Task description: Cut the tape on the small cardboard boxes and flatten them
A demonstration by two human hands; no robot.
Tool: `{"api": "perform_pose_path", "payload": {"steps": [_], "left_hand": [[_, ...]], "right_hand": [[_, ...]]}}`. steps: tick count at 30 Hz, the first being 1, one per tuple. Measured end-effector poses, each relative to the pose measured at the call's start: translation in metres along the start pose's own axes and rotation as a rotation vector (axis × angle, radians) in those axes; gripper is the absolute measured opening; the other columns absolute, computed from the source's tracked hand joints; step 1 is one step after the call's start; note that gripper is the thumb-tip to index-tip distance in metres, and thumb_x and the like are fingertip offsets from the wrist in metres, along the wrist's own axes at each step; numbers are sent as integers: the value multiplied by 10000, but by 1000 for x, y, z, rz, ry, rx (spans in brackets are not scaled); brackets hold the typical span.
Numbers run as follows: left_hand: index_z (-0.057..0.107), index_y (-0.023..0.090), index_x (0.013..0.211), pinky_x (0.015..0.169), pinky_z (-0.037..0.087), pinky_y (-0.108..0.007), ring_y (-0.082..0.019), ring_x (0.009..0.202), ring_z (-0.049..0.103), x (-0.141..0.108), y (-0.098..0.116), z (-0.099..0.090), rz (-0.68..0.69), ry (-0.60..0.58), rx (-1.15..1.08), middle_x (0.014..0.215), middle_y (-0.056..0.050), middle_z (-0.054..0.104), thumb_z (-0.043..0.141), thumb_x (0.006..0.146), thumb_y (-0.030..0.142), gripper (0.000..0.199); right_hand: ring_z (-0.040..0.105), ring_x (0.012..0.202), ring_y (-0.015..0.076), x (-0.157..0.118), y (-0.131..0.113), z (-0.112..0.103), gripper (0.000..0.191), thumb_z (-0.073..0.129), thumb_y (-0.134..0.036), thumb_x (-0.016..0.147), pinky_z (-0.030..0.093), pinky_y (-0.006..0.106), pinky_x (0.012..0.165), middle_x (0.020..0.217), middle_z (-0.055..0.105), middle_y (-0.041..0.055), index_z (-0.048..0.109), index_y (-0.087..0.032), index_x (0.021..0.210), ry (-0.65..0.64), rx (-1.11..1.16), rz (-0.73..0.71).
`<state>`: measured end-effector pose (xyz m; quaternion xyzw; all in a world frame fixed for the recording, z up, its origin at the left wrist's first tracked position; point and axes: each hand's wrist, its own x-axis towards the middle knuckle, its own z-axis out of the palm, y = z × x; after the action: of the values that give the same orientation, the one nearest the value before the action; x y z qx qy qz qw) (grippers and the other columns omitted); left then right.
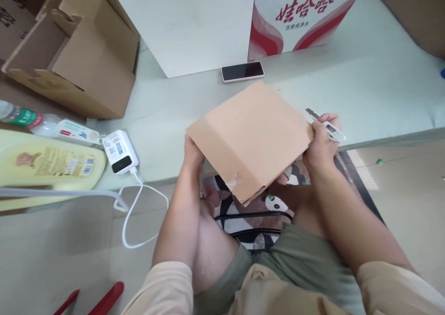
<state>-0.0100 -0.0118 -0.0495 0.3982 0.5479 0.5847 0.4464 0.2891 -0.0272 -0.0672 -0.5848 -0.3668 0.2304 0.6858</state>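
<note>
A folded piece of brown cardboard is held over the table's front edge and my lap, tilted, with a strip of clear tape near its lower corner. My left hand grips its left corner, the fingers hidden underneath. At the right corner, my right hand is closed on the cardboard and also on a white utility knife. The knife's blade sticks out up and to the left, beyond the cardboard's edge.
A phone lies before white boxes. Brown cartons stand at the left. A yellow bottle, a clear plastic bottle and a white device with a hanging cable crowd the table's left end.
</note>
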Motion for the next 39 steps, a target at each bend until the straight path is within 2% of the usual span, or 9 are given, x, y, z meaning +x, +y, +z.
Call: {"api": "perform_pose_path", "payload": {"steps": [6,11,16,21,25,28,31,35,39], "left_hand": [[686,184,677,508,481,-240,-124,536,587,-4,10,5,-189,-68,-277,623,18,663,766,566,347,212],[706,172,689,502,501,-228,-119,519,599,-4,10,6,-197,-40,-303,614,13,680,749,571,329,201],[695,166,670,545,523,-220,-127,590,640,-1,-1,8,-27,156,-136,673,9,713,726,583,256,129],[720,216,1045,996,567,-352,-236,1153,695,13,-16,-2,276,264,-23,1158,-58,753,732,706,271,344],[646,290,1320,1209,416,-403,-230,1373,566,16,-26,-13,555,75,221,1417,-28,639,646,866,275,455],[687,294,1301,1181,460,-393,-210,1323,606,12,-28,-14,656,-148,410,1375,-32,666,559,920,187,416],[696,299,1301,1138,501,-391,-199,1304,618,7,-30,-9,649,-281,553,1399,-51,652,504,956,134,428],[693,291,1309,1156,473,-476,-249,1360,571,5,-34,-1,589,-466,756,1442,-76,620,488,956,99,451],[656,316,1353,1194,417,-542,-272,1430,501,5,-33,0,549,-565,838,1503,-65,568,500,930,80,509]], "right_hand": [[405,622,126,0,3,-2,154,603,-335,860,341,282,619,716,428,-49,490,-233,834,-5,-45,-40],[527,697,150,-3,0,-4,193,550,-416,933,473,335,724,727,430,-40,502,-243,862,-22,-161,-83],[670,1170,213,-8,-6,-1,204,576,-408,938,487,454,1055,1036,663,22,433,-281,1008,-140,-104,-194],[571,1377,193,-16,-8,1,277,610,-406,919,377,488,1205,1290,664,40,407,-306,1080,-335,-68,-89],[646,1266,203,-19,-8,4,328,678,-409,868,475,441,1123,1213,673,26,435,-301,1061,-426,10,15],[696,806,149,-16,-8,6,248,665,-365,849,590,325,760,925,629,-30,476,-299,996,-367,42,86],[501,533,100,-10,-8,7,197,654,-292,789,422,227,476,728,504,-58,496,-285,907,-217,85,159],[525,560,112,2,-12,6,187,640,-310,741,427,220,482,658,452,-55,466,-262,789,-47,239,216],[671,694,190,15,-15,1,215,657,-402,722,550,300,554,646,566,-27,520,-258,804,-66,279,479]]}}
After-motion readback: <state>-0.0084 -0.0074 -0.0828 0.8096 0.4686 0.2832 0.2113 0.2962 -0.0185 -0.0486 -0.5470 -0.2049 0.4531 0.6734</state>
